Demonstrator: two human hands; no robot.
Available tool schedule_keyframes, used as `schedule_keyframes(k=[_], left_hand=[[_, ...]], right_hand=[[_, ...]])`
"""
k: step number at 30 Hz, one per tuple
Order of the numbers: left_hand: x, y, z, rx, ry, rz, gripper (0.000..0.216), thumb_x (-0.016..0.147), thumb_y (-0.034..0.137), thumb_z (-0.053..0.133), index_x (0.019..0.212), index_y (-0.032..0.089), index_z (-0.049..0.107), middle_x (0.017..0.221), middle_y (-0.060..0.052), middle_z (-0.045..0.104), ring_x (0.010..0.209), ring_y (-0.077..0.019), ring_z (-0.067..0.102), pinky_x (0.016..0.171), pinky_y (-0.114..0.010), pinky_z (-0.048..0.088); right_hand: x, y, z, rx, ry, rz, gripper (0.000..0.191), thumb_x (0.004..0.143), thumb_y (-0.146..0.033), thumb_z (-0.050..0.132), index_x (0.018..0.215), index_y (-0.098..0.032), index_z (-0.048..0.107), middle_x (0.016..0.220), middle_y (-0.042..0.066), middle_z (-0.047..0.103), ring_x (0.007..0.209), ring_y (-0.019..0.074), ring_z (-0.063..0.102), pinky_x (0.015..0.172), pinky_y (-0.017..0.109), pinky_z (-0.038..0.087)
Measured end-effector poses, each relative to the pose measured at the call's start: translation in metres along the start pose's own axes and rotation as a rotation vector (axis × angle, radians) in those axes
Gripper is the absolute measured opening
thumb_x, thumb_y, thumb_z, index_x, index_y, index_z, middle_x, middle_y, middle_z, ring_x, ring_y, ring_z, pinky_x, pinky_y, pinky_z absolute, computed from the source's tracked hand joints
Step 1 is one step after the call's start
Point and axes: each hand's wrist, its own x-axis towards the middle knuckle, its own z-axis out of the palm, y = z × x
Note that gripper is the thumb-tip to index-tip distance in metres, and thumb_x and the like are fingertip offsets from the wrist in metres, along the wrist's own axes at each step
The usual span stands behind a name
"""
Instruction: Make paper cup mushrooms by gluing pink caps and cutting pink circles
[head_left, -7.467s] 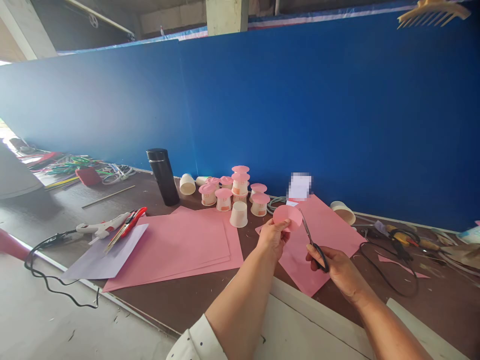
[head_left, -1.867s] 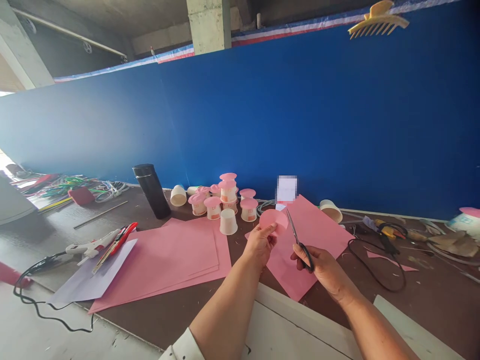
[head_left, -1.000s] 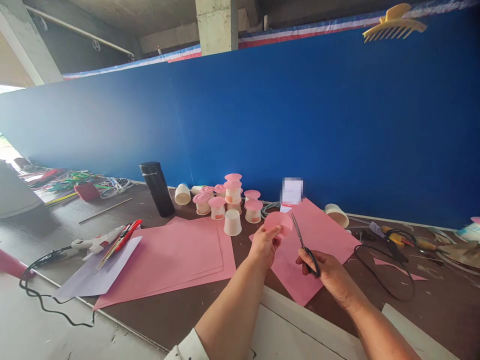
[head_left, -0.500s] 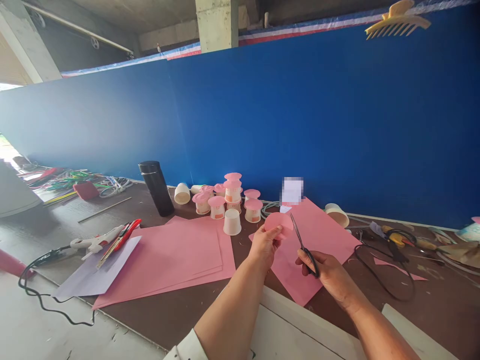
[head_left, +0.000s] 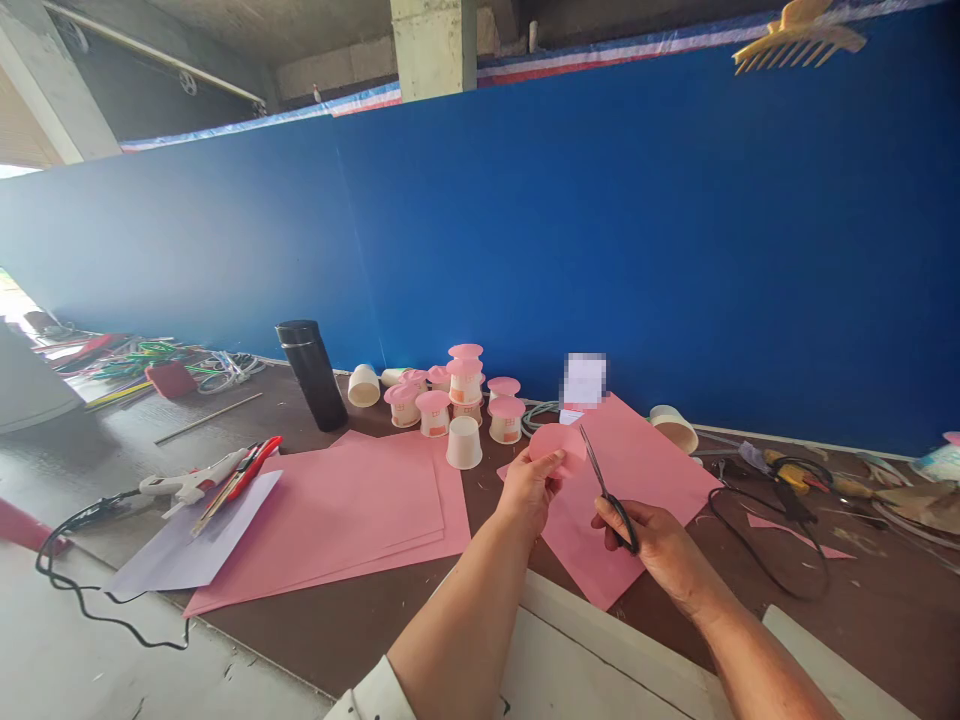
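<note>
Between the thumb and fingers of my left hand (head_left: 529, 488) is a round pink paper disc (head_left: 556, 448). My right hand (head_left: 649, 540) grips a pair of scissors (head_left: 606, 490) by its black handles, blades pointing up and left beside the disc's right edge. Whether the blades touch the paper I cannot tell. Below both hands lies a pink paper sheet (head_left: 622, 470), turned at an angle on the dark table. Just left of the disc stand several paper cups with pink disc tops (head_left: 506, 420), some stacked, and a plain upside-down white cup (head_left: 464, 444).
More pink sheets (head_left: 360, 500) lie to the left, with a white sheet (head_left: 225, 540), a glue gun (head_left: 195, 482) and a red utility knife (head_left: 244, 475) on them. A black flask (head_left: 311, 375) stands behind. Cables (head_left: 765, 510) and a tipped cup (head_left: 673, 428) are at right. A blue panel (head_left: 600, 220) closes the back.
</note>
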Motion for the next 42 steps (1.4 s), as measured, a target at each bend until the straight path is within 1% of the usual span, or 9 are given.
schedule_keyframes(k=[5,11,18,22,28,33,42], left_hand=[[-0.0028,0.0024,0.002,0.011,0.0,0.002,0.037,0.047,0.026,0.087,0.073,0.014,0.063,0.073,-0.001,0.063,0.065,-0.0076,0.055,0.064,-0.021,0.04],[-0.0032,0.0028,0.0023,0.0,0.014,-0.011,0.038,0.047,0.025,0.087,0.075,0.015,0.064,0.074,-0.001,0.064,0.065,-0.0082,0.055,0.064,-0.022,0.04],[-0.0048,0.0042,0.0038,-0.003,0.016,-0.014,0.04,0.046,0.024,0.087,0.077,0.015,0.064,0.076,-0.001,0.064,0.065,-0.0077,0.055,0.064,-0.022,0.04],[-0.006,0.0051,0.0039,0.013,0.008,-0.016,0.041,0.048,0.025,0.087,0.08,0.015,0.064,0.077,-0.002,0.064,0.066,-0.0083,0.055,0.064,-0.022,0.04],[-0.006,0.0051,0.004,0.013,0.017,-0.005,0.039,0.048,0.025,0.087,0.076,0.015,0.063,0.074,-0.001,0.063,0.066,-0.0087,0.054,0.065,-0.023,0.04],[-0.0059,0.0052,0.004,0.04,0.022,-0.002,0.037,0.047,0.027,0.086,0.071,0.015,0.06,0.068,0.0,0.06,0.063,-0.0082,0.052,0.063,-0.023,0.039],[-0.0047,0.0045,0.0037,0.038,0.008,0.002,0.039,0.047,0.028,0.087,0.07,0.015,0.058,0.068,0.001,0.06,0.061,-0.0074,0.052,0.062,-0.022,0.04]], right_hand=[[0.0012,0.0019,-0.0007,-0.016,-0.001,-0.01,0.053,0.08,-0.069,0.052,0.07,-0.02,0.068,0.067,0.002,0.063,0.072,0.0188,0.054,0.069,0.028,0.036],[0.0015,0.0,-0.0005,-0.039,0.009,-0.02,0.054,0.08,-0.07,0.051,0.069,-0.02,0.068,0.071,0.003,0.067,0.075,0.0199,0.056,0.071,0.029,0.036],[0.0027,0.0047,-0.0012,-0.052,0.017,-0.034,0.053,0.081,-0.069,0.051,0.069,-0.019,0.068,0.068,0.003,0.066,0.073,0.0194,0.057,0.071,0.029,0.037],[0.0033,0.0027,-0.0014,-0.064,0.019,-0.043,0.055,0.08,-0.07,0.05,0.069,-0.019,0.069,0.069,0.004,0.067,0.073,0.0203,0.058,0.07,0.029,0.038],[-0.0002,-0.0017,-0.0012,-0.072,0.025,-0.052,0.058,0.08,-0.072,0.048,0.071,-0.019,0.07,0.068,0.005,0.067,0.073,0.0211,0.059,0.069,0.029,0.04],[-0.0012,-0.0005,-0.0015,-0.074,0.035,-0.058,0.056,0.08,-0.071,0.049,0.07,-0.02,0.07,0.067,0.004,0.066,0.071,0.0202,0.057,0.068,0.029,0.04],[-0.0012,-0.0015,-0.0016,-0.074,0.021,-0.047,0.055,0.081,-0.07,0.049,0.071,-0.02,0.07,0.067,0.003,0.066,0.071,0.0194,0.057,0.07,0.028,0.04]])
